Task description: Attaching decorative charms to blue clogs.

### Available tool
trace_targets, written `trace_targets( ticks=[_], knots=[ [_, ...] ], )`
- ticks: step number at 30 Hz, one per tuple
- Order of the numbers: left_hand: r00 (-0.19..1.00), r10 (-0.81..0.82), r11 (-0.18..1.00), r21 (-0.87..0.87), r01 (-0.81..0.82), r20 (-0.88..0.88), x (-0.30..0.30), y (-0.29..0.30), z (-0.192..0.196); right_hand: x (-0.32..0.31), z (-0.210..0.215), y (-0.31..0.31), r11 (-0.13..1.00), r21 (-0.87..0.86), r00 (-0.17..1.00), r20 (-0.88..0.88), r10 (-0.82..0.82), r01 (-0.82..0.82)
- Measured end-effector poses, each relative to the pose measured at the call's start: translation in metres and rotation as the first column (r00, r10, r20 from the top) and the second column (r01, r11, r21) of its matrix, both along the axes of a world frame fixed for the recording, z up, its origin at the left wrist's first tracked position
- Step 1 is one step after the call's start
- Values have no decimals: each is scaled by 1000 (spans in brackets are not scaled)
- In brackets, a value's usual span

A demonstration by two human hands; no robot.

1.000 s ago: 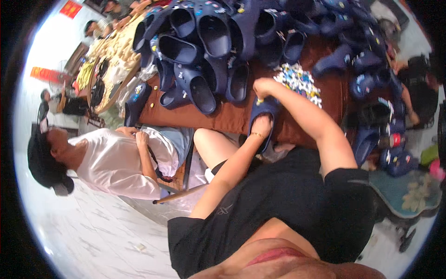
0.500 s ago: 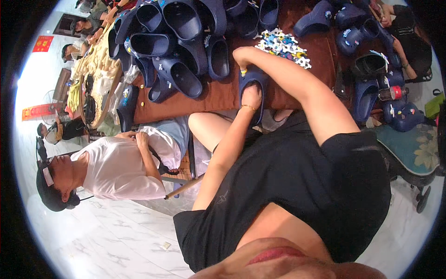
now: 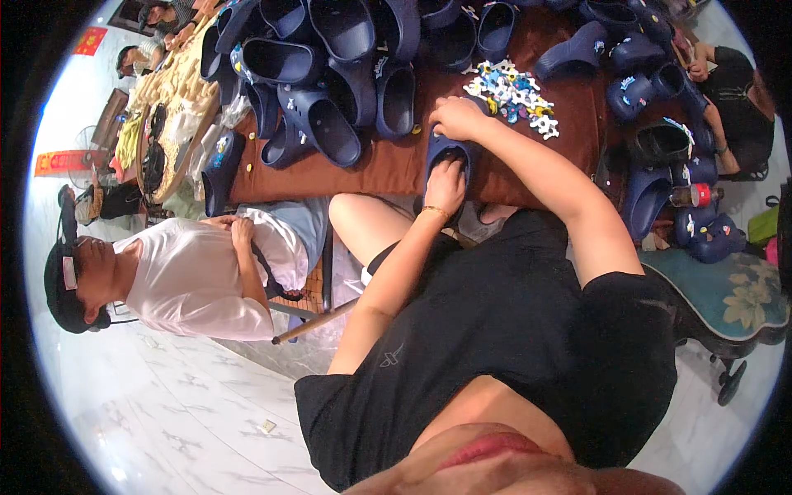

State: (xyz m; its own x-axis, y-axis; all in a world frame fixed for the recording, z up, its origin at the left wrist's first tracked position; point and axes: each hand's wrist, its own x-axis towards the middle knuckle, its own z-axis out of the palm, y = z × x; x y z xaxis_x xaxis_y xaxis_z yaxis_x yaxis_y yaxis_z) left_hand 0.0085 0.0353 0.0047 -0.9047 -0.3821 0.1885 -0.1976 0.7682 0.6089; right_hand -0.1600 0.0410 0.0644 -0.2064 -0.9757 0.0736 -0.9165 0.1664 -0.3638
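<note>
A navy blue clog [image 3: 439,145] is held at the near edge of the brown-covered table [image 3: 371,161], its opening facing me. My left hand [image 3: 446,185] reaches into that opening, the fingers bent and their tips hidden inside. Over the toe end lies my right hand [image 3: 459,117], its fingers curled against the clog; whether a small piece is pinched under them cannot be seen. A tiny yellow piece [image 3: 417,129] shows beside the right fingertips. Just beyond this hand is a pile of small white, blue and yellow shoe charms [image 3: 510,92].
Many navy clogs [image 3: 330,136] crowd the table's left and far side, more [image 3: 648,202] its right. A bottle with a red label [image 3: 695,195] lies among those. At left a person in white [image 3: 198,268] sits close by; another in black [image 3: 734,99] is far right. A padded stool [image 3: 726,289] stands right.
The view has shifted slightly. My right hand has turned from a bent-down wrist to lying over the clog's toe. My left hand stays in the opening, its fingers now more bent.
</note>
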Motion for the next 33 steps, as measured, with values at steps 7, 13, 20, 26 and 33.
trace_targets(
  ticks=[7, 13, 20, 26, 33],
  knots=[
    [992, -126, 988, -89, 124, -27, -14, 2, 9, 18, 4, -48, 931, 274, 971, -88, -224, 240],
    [962, -211, 934, 256, 250, -171, -10, 16, -2, 33, -41, -70, 850, 228, 852, 119, -509, 476],
    [948, -194, 981, -37, 191, -253, 7, 26, 18, 18, 21, -43, 919, 42, 904, 168, -393, 392],
    [945, -168, 958, -272, 89, -282, -6, -49, 128, -20, 82, 87, 447, -663, 794, 562, -234, 601],
    [917, -20, 629, -718, -298, -398, -63, -204, 299, -42, -12, 162, 487, -328, 537, 750, -386, 810]
  ],
)
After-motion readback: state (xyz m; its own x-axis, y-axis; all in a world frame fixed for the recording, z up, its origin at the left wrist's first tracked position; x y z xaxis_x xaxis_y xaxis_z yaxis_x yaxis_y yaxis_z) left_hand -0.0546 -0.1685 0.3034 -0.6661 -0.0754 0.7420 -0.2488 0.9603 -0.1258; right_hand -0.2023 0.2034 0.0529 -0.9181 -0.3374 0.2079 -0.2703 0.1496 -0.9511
